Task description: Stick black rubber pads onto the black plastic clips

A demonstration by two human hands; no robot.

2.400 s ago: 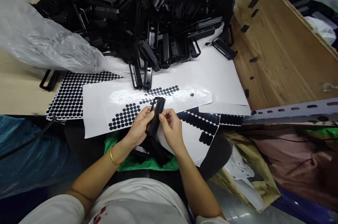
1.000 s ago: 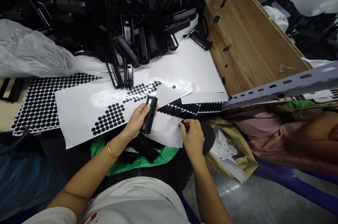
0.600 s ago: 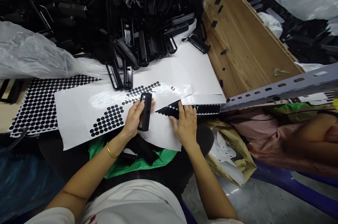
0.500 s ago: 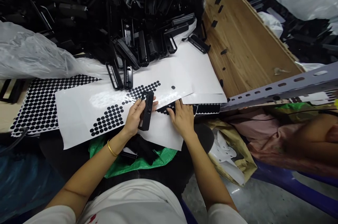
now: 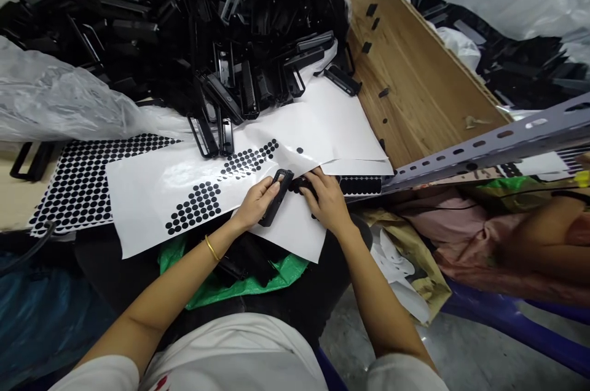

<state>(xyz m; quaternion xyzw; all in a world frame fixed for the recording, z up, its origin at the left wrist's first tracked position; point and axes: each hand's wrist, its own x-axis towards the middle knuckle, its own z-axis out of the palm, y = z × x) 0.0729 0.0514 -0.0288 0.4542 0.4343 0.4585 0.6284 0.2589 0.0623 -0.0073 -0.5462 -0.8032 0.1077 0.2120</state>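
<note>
My left hand [image 5: 252,205] is closed around a long black plastic piece [image 5: 279,194] with a slot near its upper end. The piece is tilted, its top leaning right. My right hand [image 5: 328,201] lies on a white sheet [image 5: 297,237] with black round stickers, its thumb apart from the bent fingers. Some fingertips are partly hidden at the sheets' overlapping edges. Beside my left hand is a larger white backing sheet [image 5: 138,194] with round black stickers [image 5: 198,206] left in patches.
Many similar black pieces [image 5: 184,28] are heaped at the back, beside clear plastic [image 5: 59,96]. A wooden board [image 5: 415,71] and perforated metal rail [image 5: 498,136] border the right. A dotted sheet [image 5: 76,182] lies left. A green bag [image 5: 207,299] sits below; another person's arm [image 5: 548,237] is far right.
My left hand has moved right and turned the black piece, bringing it closer to my right hand. My right hand stays at the sticker sheet, its thumb shifted slightly. The view has shifted a little.
</note>
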